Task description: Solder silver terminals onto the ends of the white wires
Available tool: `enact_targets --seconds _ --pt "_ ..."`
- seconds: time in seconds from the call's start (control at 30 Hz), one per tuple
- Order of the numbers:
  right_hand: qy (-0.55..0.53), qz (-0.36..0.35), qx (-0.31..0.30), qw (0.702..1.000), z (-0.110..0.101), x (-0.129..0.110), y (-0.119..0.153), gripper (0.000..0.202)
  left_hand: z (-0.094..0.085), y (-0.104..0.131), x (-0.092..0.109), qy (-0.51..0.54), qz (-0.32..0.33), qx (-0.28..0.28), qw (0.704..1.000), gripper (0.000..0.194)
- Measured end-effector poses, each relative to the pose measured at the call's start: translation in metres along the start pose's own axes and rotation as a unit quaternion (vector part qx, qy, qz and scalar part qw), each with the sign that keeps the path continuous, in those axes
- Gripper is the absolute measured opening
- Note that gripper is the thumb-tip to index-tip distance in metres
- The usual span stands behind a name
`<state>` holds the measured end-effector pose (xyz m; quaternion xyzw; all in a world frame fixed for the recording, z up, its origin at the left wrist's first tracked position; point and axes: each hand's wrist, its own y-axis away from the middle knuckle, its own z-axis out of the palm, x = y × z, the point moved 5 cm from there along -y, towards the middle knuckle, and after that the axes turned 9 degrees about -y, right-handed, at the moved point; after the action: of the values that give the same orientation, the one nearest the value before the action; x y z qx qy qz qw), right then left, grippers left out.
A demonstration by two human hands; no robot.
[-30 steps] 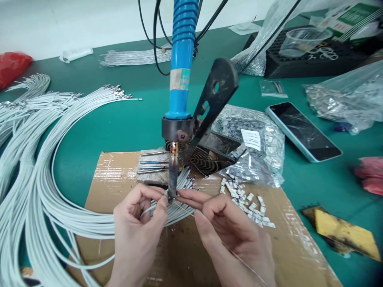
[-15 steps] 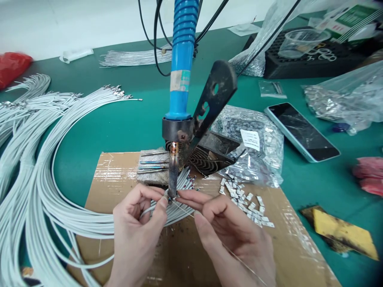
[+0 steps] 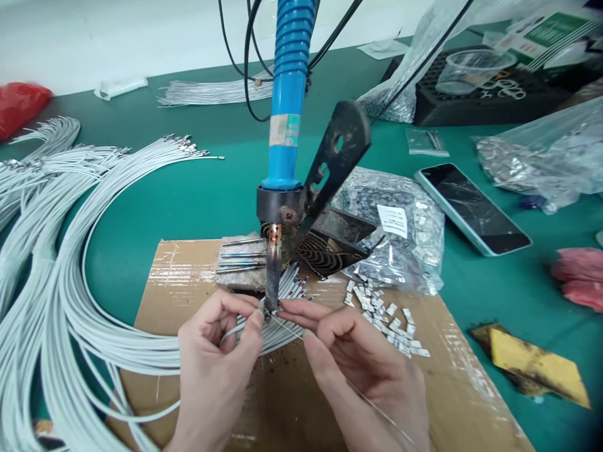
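A soldering iron (image 3: 284, 154) with a blue grip is clamped upright, its dark tip pointing down between my hands. My left hand (image 3: 214, 364) is closed, thumb and index finger pinching the end of a white cable (image 3: 234, 329) beside the tip. Across from it, my right hand (image 3: 372, 370) is closed around a thin strand of solder wire (image 3: 382, 413), which runs from under the palm up to the tip. My right index and middle fingertips reach close to the tip. The small part at the joint is mostly hidden by fingers and iron.
Bundled white cables (image 3: 89, 301) curve across the left. Small metal tabs (image 3: 398, 329) lie scattered on the cardboard (image 3: 282, 414). A black fan (image 3: 320, 251) stands behind the iron. To the right are a plastic bag (image 3: 419, 238), a phone (image 3: 475, 210) and a scorched yellow sponge (image 3: 537, 364).
My right hand and the solder wire have shifted very slightly left. My left hand keeps its pinch at the iron's tip. The view has moved a little.
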<state>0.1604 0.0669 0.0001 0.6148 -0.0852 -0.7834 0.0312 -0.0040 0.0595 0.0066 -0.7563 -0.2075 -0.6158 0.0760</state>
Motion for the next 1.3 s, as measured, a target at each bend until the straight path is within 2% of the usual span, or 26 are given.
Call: enact_targets --seconds 0.47,0.8,1.3 --pt "-0.007 -0.001 0.002 1.000 0.0001 0.0026 0.0015 0.023 -0.0007 -0.0001 -0.0028 -0.025 0.003 -0.001 1.000 0.016" --pt "-0.002 -0.024 -0.001 1.000 0.0013 0.0013 0.0003 0.023 0.0013 0.0062 0.0002 -0.051 0.000 0.040 0.998 0.014" --pt "-0.008 -0.022 0.002 1.000 0.0024 0.0038 0.0010 0.022 -0.0032 0.0059 -0.0038 -0.059 0.025 0.033 0.997 0.015"
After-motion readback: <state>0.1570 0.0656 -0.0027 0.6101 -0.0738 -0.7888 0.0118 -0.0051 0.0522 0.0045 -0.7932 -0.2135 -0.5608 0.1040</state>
